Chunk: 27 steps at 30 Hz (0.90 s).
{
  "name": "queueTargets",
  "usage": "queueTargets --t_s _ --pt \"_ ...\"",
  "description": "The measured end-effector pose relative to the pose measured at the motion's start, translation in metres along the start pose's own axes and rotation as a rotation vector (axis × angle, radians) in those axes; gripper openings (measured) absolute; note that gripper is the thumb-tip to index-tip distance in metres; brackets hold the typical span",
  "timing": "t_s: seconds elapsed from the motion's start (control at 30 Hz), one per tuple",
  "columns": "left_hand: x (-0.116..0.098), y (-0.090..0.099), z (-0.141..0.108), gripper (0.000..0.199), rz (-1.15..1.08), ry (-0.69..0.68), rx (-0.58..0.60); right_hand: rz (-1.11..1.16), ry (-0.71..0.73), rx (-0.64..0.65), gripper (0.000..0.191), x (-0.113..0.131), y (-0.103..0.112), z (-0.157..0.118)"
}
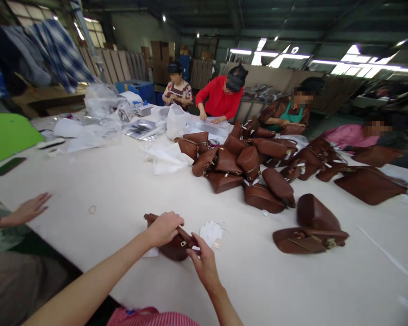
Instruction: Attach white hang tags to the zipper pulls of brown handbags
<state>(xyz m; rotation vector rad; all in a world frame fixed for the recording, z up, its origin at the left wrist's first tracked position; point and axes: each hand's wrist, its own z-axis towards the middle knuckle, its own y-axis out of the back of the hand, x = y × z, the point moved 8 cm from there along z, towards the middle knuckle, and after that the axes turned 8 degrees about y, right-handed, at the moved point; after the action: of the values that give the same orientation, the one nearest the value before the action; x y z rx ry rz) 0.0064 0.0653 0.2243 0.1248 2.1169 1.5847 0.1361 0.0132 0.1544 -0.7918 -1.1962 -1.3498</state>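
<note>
A small brown leather handbag (172,249) with a gold-coloured clasp rests on the white table in front of me. My left hand (165,227) is closed over its top edge, the fingers curled round the leather. At the bag's right end, my right hand (204,260) pinches the corner between thumb and fingers; what exactly lies under those fingertips is partly hidden. Just beyond my right hand is a loose pile of white tags (211,233). A white piece of paper (151,252) shows from under the bag's left side.
Several brown handbags (224,165) are heaped across the table (122,190); two more bags (309,240) lie nearer on the right. Plastic wrapping (172,156) covers part of the far left. Another person's hand (29,210) reaches in at left. Co-workers (221,97) sit along the far side.
</note>
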Motion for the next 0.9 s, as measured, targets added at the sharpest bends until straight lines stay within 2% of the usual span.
queueTargets --t_s 0.1,0.2,0.33,0.43,0.5,0.53,0.57,0.63,0.67,0.7,0.73,0.8,0.9 --pt "-0.022 -0.005 -0.008 0.033 -0.069 -0.147 0.035 -0.013 -0.003 -0.016 0.028 0.001 0.002 -0.002" --pt "-0.034 -0.012 -0.012 0.029 -0.169 -0.264 0.086 -0.041 0.030 -0.010 0.022 0.008 0.002 -0.002" --pt "-0.034 -0.017 0.003 0.025 -0.242 -0.244 0.123 -0.027 0.025 -0.005 0.024 0.006 0.002 -0.004" --pt "-0.036 -0.009 0.010 0.021 -0.237 -0.220 0.135 -0.006 0.001 -0.015 0.028 -0.001 0.004 -0.006" --pt "-0.032 0.006 0.006 0.021 -0.249 -0.206 0.060 0.006 -0.013 -0.027 0.026 -0.005 0.006 -0.006" --pt "-0.025 0.015 0.000 0.021 -0.269 -0.187 -0.018 0.013 -0.017 -0.032 0.025 -0.007 0.007 -0.005" --pt "-0.014 0.024 -0.009 0.020 -0.295 -0.135 -0.127 0.019 -0.020 -0.038 0.024 -0.008 0.007 -0.005" --pt "0.025 0.031 -0.034 0.021 -0.331 0.088 -0.373 0.028 -0.022 -0.052 0.023 -0.009 0.008 -0.002" --pt "0.050 0.026 -0.052 0.024 -0.324 0.253 -0.478 0.028 -0.023 -0.062 0.022 -0.010 0.007 0.000" --pt "0.072 0.013 -0.068 0.026 -0.301 0.405 -0.518 0.027 -0.024 -0.073 0.021 -0.011 0.007 0.003" --pt "0.088 -0.008 -0.080 0.028 -0.269 0.501 -0.476 0.023 -0.026 -0.085 0.021 -0.012 0.007 0.007" --pt "0.104 -0.051 -0.094 0.027 -0.258 0.519 -0.381 0.011 -0.027 -0.107 0.019 -0.015 0.006 0.018" --pt "0.106 -0.106 -0.096 0.034 -0.225 0.484 -0.260 -0.014 -0.018 -0.122 0.018 -0.019 0.004 0.038"
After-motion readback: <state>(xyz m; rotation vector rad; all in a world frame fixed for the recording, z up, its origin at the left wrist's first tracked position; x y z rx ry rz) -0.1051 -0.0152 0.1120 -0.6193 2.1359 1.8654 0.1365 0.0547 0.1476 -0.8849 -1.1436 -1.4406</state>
